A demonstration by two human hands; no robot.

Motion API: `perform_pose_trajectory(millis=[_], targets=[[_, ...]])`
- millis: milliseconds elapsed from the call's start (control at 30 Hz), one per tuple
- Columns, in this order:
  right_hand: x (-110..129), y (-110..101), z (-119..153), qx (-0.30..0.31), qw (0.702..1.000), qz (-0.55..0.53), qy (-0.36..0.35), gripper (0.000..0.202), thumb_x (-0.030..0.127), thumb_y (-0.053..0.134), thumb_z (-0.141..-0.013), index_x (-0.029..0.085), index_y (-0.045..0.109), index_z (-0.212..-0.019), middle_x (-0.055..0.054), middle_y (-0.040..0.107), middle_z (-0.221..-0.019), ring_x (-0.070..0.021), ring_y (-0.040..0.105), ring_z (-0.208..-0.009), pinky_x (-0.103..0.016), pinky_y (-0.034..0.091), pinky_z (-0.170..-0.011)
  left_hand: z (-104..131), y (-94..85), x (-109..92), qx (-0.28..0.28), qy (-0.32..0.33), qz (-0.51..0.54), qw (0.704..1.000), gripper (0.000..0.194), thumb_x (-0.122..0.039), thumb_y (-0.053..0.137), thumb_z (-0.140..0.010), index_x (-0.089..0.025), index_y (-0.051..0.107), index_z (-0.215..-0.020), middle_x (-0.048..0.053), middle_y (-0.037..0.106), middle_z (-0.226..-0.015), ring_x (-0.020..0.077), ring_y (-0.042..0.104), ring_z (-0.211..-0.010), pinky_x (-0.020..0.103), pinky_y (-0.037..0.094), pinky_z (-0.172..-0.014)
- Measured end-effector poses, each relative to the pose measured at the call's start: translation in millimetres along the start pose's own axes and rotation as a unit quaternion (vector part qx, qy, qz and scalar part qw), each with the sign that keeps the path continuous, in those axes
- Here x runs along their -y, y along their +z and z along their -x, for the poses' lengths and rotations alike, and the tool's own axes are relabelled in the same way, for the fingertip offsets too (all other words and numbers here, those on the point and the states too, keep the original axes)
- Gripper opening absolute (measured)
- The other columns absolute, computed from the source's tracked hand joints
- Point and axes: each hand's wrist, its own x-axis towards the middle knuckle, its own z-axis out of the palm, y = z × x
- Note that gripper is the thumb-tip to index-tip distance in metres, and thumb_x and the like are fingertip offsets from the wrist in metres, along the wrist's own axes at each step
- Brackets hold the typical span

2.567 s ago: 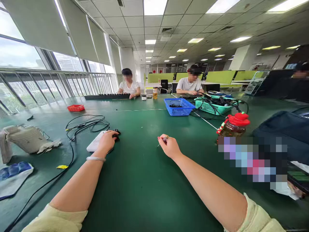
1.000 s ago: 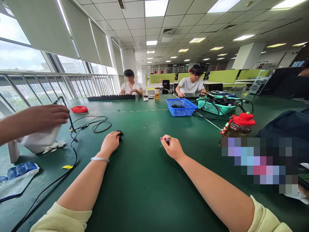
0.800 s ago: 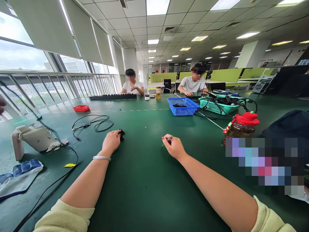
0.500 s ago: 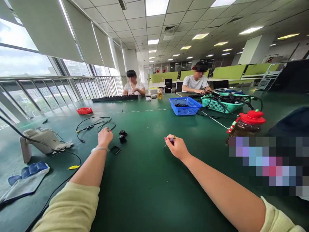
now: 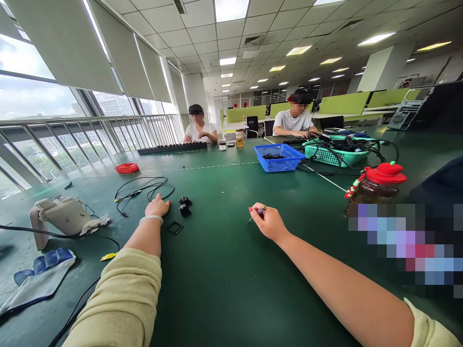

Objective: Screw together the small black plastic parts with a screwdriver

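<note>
My right hand (image 5: 269, 222) is closed around a small screwdriver (image 5: 262, 210) whose thin tip points down to the left over the green table (image 5: 224, 270). My left hand (image 5: 157, 207) is at the near edge of a coiled black cable (image 5: 139, 193), its fingers apart, with nothing visible in them. Just right of that hand lie two small black parts (image 5: 184, 210), and nearer to me a thin black square frame (image 5: 175, 228).
A blue basket (image 5: 279, 165), a teal basket (image 5: 336, 156) of cables and a red-lidded jar (image 5: 376, 188) stand right. At left are a red tray (image 5: 126, 168), a beige bag-like object (image 5: 67, 214) and a blue-white glove (image 5: 43, 274). Two people sit across the table.
My left hand has turned slightly, its fingers more spread to the right, and the left sleeve has moved in. My right hand still holds the screwdriver, nearly unmoved. The view has shifted slightly.
</note>
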Motion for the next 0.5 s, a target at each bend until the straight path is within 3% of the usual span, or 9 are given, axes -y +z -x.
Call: perform_pose_trajectory(millis=[67, 233, 400, 500], targets=[[0.6, -0.3, 0.5, 0.001, 1.0, -0.002, 0.001, 0.038, 0.049, 0.039, -0.093, 0.023, 0.043, -0.065, 0.004, 0.043, -0.051, -0.0132, 0.041, -0.047, -0.025, 0.033, -0.053, -5.2, -2.6, 0.1, 0.015, -0.003, -0.002, 1.0, 0.072, -0.047, 0.044, -0.09, -0.009, 0.033, -0.15, 0.027, 0.056, -0.136, 0.0365, 0.056, -0.125, 0.046, 0.046, -0.098], [2.6, -2.0, 0.0, -0.002, 1.0, 0.002, -0.001, 0.038, 0.05, 0.038, -0.092, 0.024, 0.045, -0.066, 0.004, 0.042, -0.05, -0.0136, 0.041, -0.048, -0.025, 0.033, -0.053, -15.6, -4.7, 0.8, 0.039, 0.005, 0.0, 0.999, 0.055, -0.045, 0.043, -0.091, -0.011, 0.055, -0.133, 0.026, 0.061, -0.13, 0.036, 0.059, -0.121, 0.045, 0.047, -0.096], [2.4, -1.0, -0.6, 0.001, 1.0, 0.003, 0.002, 0.038, 0.049, 0.038, -0.092, 0.023, 0.045, -0.066, 0.004, 0.042, -0.05, -0.013, 0.04, -0.046, -0.025, 0.033, -0.052, -16.4, -2.8, 4.5, 0.029, -0.014, 0.021, 0.999, 0.043, -0.042, 0.051, -0.087, -0.012, 0.066, -0.114, 0.025, 0.067, -0.12, 0.0367, 0.062, -0.116, 0.044, 0.049, -0.092], [2.8, -0.1, 0.1, -0.002, 1.0, 0.004, 0.001, 0.038, 0.05, 0.039, -0.092, 0.023, 0.046, -0.066, 0.004, 0.044, -0.05, -0.0132, 0.042, -0.046, -0.025, 0.033, -0.052, -16.1, -9.5, 11.6, -0.006, -0.041, 0.044, 0.998, 0.044, -0.041, 0.045, -0.09, -0.011, 0.065, -0.115, 0.027, 0.067, -0.118, 0.0374, 0.062, -0.114, 0.046, 0.05, -0.09]])
